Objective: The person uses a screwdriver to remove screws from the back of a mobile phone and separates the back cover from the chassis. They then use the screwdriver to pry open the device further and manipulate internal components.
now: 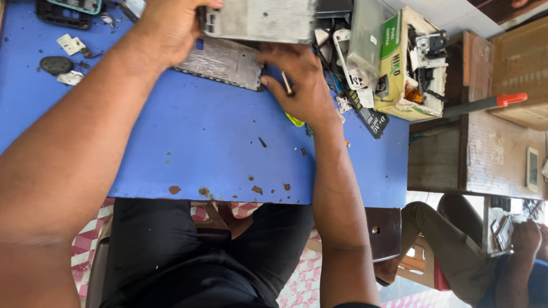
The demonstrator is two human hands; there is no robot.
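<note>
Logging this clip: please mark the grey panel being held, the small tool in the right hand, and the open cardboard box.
Grey panel (260, 20), head view, middle of its flat face.
Small tool (287, 85), head view, its shaft between the right fingers.
Cardboard box (391, 54), head view, its green printed side.

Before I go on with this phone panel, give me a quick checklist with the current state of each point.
1. Left hand grips the grey panel at its left end: ok.
2. Right hand steadies the panel from below while pinching a thin tool: ok.
3. Tool tip seated on the panel: cannot tell, the fingers hide it.
4. Second flat panel lies on the blue table under the work: ok.
5. Loose small parts lie apart at the far left: ok.
6. Cluttered box stands close to the right hand: not ok.
</note>
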